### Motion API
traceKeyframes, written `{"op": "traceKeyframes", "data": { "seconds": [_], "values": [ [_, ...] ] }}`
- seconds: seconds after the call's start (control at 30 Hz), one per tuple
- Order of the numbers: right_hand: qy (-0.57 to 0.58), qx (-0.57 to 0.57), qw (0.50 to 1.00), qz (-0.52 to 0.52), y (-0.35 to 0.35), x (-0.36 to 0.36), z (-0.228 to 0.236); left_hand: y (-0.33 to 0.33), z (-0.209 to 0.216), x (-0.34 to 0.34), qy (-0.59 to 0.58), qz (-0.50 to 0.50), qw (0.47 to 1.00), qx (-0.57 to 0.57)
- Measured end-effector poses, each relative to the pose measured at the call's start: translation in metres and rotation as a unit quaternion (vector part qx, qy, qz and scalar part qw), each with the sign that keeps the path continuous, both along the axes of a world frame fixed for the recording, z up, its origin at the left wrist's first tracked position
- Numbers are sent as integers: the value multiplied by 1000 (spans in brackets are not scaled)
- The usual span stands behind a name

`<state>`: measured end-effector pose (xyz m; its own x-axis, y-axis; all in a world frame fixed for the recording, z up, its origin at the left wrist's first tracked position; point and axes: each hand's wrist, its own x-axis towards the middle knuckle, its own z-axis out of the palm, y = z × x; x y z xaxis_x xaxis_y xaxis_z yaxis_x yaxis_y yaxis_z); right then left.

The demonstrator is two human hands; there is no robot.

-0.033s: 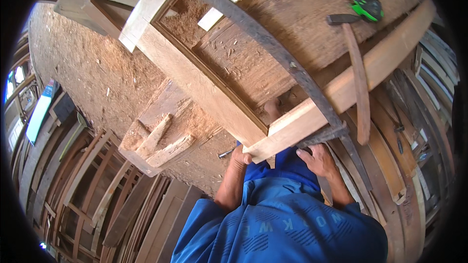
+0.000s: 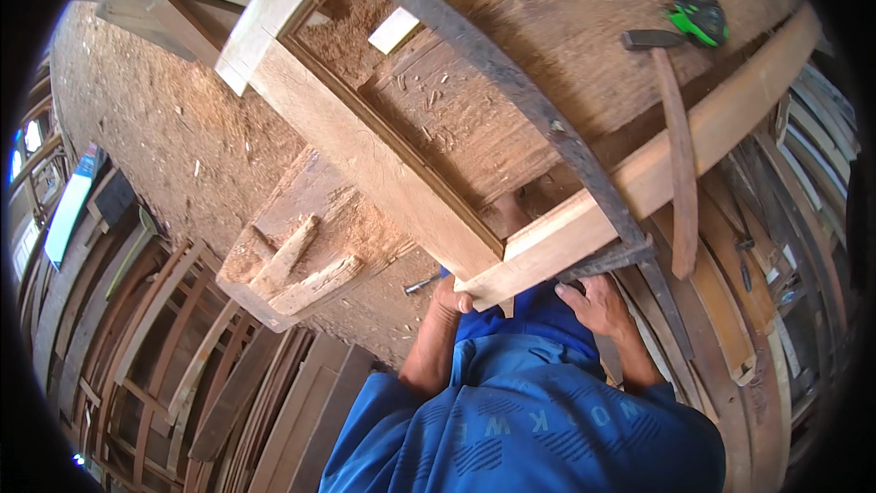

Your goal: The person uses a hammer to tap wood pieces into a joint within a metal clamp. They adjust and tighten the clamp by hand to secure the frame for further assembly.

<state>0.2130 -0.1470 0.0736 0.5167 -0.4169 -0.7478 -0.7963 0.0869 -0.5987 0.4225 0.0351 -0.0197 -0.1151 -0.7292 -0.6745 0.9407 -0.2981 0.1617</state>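
A pale wooden frame lies on the workbench, its near rail joined at a corner just in front of me. My left hand is closed around the end of that rail, its thumb against the wood. Across the frame runs a long dark metal bar clamp, its near jaw resting over the rail. Just below this jaw, my right hand is curled against the clamp, thumb pointing left; its fingertips are partly hidden. Beside the left hand a small metal bolt-like piece sticks out at the bench edge.
A hammer lies across a long timber on the right, beside a green and black tape measure. Left of the frame, a worn board carries wood scraps and sawdust. Stacked timber surrounds the bench; a handsaw lies far left.
The picture has shifted slightly, so the hammer and tape measure appear a little farther right and lower. Both hands keep their places on the rail and at the clamp.
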Motion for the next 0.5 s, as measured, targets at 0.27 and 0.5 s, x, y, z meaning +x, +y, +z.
{"op": "traceKeyframes", "data": {
  "seconds": [0.27, 0.5],
  "values": [
    [-19, 105, 991, -74, -3, -2, -14, -13, 19, -5, -21, -52, 996, 67],
    [32, 132, 989, -56, -7, 4, -9, -6, 1, -4, -7, -83, 996, 26]
  ]
}}
